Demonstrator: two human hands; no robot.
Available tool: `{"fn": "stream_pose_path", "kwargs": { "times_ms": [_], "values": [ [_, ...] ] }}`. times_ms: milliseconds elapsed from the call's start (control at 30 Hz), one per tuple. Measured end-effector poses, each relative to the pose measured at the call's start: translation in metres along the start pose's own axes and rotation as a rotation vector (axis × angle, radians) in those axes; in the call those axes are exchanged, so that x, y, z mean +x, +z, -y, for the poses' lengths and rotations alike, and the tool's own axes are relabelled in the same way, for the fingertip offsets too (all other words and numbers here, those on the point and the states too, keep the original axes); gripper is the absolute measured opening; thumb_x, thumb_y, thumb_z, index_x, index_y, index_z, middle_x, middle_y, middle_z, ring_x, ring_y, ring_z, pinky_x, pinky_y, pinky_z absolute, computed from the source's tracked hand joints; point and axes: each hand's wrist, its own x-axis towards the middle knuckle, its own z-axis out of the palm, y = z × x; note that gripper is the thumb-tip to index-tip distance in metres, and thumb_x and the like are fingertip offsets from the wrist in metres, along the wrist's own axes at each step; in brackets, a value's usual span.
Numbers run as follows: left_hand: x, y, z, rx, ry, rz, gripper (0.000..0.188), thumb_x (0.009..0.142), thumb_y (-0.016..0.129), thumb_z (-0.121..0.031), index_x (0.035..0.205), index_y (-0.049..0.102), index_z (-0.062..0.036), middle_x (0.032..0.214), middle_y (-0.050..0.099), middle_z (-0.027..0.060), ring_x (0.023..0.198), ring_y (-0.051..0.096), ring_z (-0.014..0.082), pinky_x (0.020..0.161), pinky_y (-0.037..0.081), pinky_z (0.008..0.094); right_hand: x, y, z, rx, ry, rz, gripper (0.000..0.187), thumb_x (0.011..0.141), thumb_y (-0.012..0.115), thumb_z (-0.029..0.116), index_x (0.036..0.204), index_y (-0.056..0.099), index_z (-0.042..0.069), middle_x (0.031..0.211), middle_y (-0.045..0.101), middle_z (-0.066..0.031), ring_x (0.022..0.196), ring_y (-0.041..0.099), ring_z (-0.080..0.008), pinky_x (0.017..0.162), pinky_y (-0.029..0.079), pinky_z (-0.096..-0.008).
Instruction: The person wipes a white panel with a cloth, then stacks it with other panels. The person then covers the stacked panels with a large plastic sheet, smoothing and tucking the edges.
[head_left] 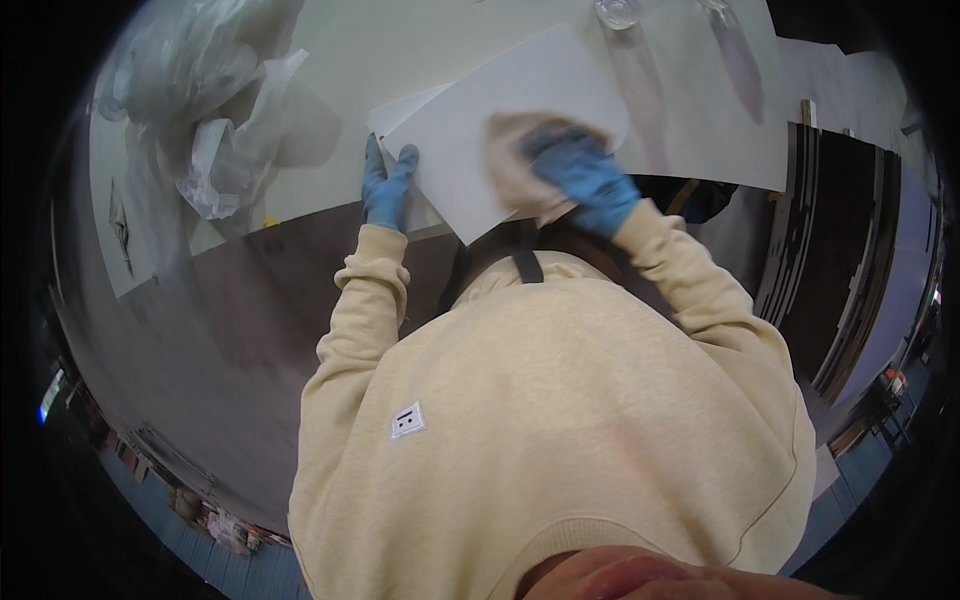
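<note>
We judged this place to be a workshop. Well out to the right of the blue-gloved right hand [580, 175], long dark and pale panels [835, 225] were packed side by side. Ahead of both hands reached a broad pale bench [355, 55], with crumpled clear plastic [170, 75] left of the blue-gloved left hand [386, 190]. Far back from that hand, we saw mixed clutter [225, 527] on a blue-grey floor [262, 575].

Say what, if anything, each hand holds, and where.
Left hand: white panel, by its left corner. Right hand: on the right side of the beige cloth; blur hides whether it's gripped or pressed.
</note>
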Motion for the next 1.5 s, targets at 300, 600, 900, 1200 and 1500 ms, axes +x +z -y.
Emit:
{"fn": "stream_pose_path", "kwargs": {
  "times_ms": [300,600,900,1200,1500],
  "values": [
    [0.01,-0.008,0.019,-0.024,0.005,0.024,0.089,0.101,0.086,-0.026,0.172,0.039,-0.003,0.159,0.061,0.0147,0.139,0.062,0.0235,0.116,0.05,0.0349,0.047,0.062,0.072,0.167,-0.3,-0.136,0.046,0.083,0.078,0.022,0.127,0.072,0.01,0.156,0.064,-0.0135,0.15,0.056,-0.0313,0.134,0.034,-0.0541],
    [0.008,-0.007,0.013,0.229,0.136,-0.042,0.096,0.096,0.087,-0.04,0.173,0.039,-0.0056,0.17,0.045,0.0247,0.153,0.05,0.0383,0.124,0.043,0.0444,0.023,0.035,-0.086,-0.369,0.204,-0.278,0.06,0.09,0.076,0.029,0.146,0.066,0.009,0.162,0.06,-0.0169,0.154,0.053,-0.0389,0.129,0.037,-0.0581],
    [-0.059,0.059,0.018,1.288,0.698,-0.166,0.103,0.1,0.062,-0.067,0.175,0.031,-0.004,0.179,0.026,0.0299,0.164,0.017,0.0614,0.129,0.017,0.0749,0.08,0.05,0.026,-0.125,-0.012,-0.238,0.045,0.088,0.075,0.031,0.128,0.073,0.011,0.139,0.07,-0.0136,0.137,0.063,-0.0339,0.123,0.041,-0.0558],
    [-0.06,0.058,0.022,1.256,0.708,-0.174,0.099,0.101,0.065,-0.059,0.172,0.034,0.0026,0.181,0.028,0.0279,0.166,0.017,0.0576,0.134,0.018,0.0657,0.107,0.033,-0.124,-0.231,0.301,-0.46,0.062,0.096,0.071,0.043,0.15,0.064,0.012,0.163,0.06,-0.0138,0.152,0.053,-0.037,0.123,0.041,-0.053],
    [-0.062,0.06,0.009,1.353,0.637,-0.06,0.101,0.098,0.07,-0.056,0.174,0.033,-0.0004,0.182,0.026,0.0267,0.168,0.015,0.0539,0.135,0.015,0.0656,-0.038,0.012,-0.053,-0.069,0.338,-0.509,0.059,0.088,0.08,0.019,0.143,0.064,0.005,0.162,0.058,-0.0206,0.149,0.056,-0.043,0.12,0.046,-0.0535]
  ]
}}
